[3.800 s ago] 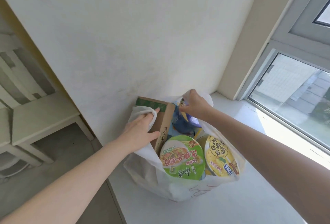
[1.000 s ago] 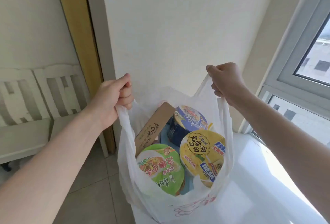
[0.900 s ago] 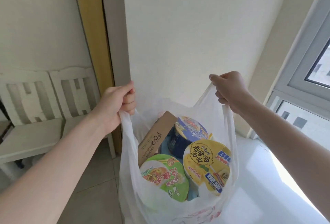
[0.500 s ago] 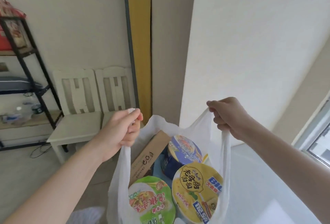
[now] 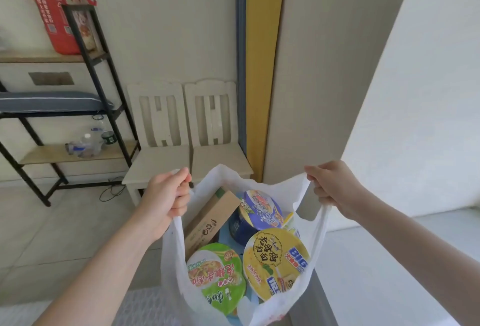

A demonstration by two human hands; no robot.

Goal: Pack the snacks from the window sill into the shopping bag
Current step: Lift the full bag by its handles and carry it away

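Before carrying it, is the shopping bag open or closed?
Open: left hand and right hand hold its handles apart; cups show inside.

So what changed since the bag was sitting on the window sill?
The left hand came off the cardboard box and took one handle; the right hand grips the other. The shopping bag was pulled up and carried left, away from the window, towards the white chairs. The green bowl, yellow bowl, purple bowl and the box stayed packed the same way.

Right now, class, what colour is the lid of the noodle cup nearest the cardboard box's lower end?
Green lid, seen in the head view.
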